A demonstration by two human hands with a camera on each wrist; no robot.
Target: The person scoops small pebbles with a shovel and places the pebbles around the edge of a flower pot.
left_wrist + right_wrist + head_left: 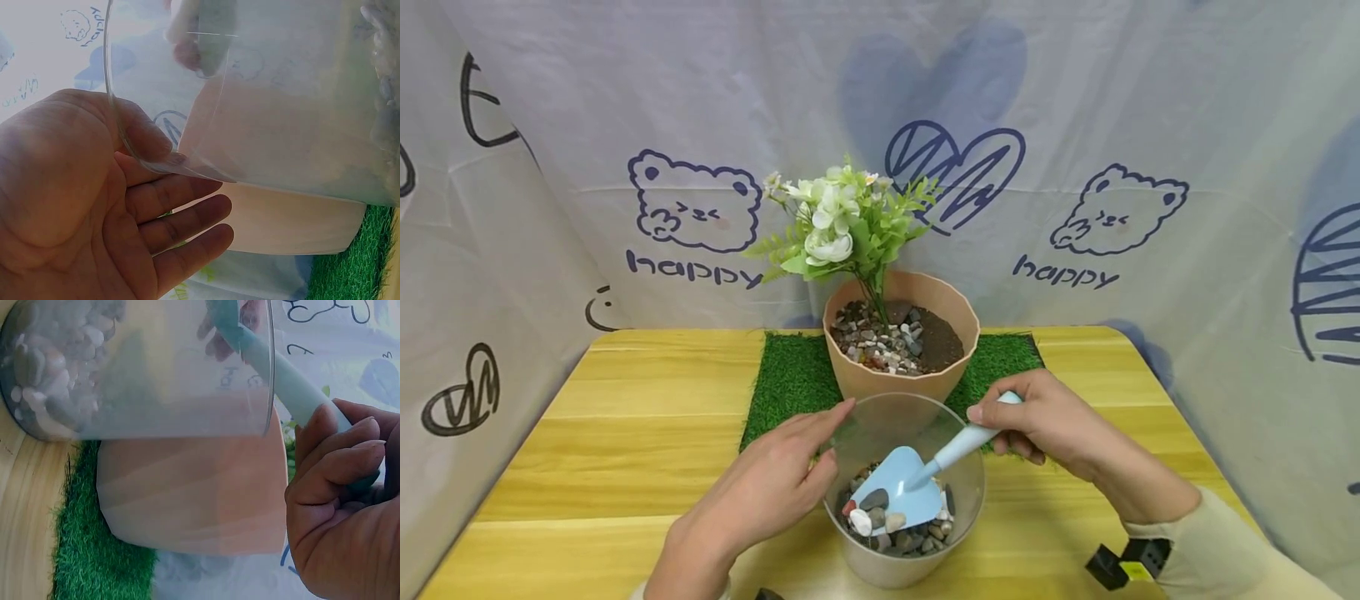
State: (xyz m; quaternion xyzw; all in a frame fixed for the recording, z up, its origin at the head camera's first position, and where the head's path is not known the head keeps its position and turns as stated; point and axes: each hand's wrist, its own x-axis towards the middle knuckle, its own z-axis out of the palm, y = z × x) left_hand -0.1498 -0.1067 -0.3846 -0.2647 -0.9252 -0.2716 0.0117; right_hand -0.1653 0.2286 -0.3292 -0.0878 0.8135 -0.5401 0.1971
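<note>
My right hand (1037,421) grips the pale handle of a light blue trowel (897,487), fingers curled round it. The trowel's blade tilts down inside a clear plastic bucket (910,575), with several pebbles (876,500) on it: grey, white, tan and reddish. More pebbles (56,375) lie at the bucket's bottom. At the bucket's left rim, my left hand (778,467) pinches the wall between thumb and index finger; its other fingers (187,225) stretch loosely outside in the left wrist view. In the right wrist view my right hand (344,494) is outside the bucket, near its rim.
Just behind the bucket stands a peach flowerpot (898,383) holding pebbles, dark soil (942,342) and white artificial flowers (831,221). Under it lies a green turf mat (790,383) on the wooden table (625,433). Printed cloth (820,100) hangs behind and at both sides.
</note>
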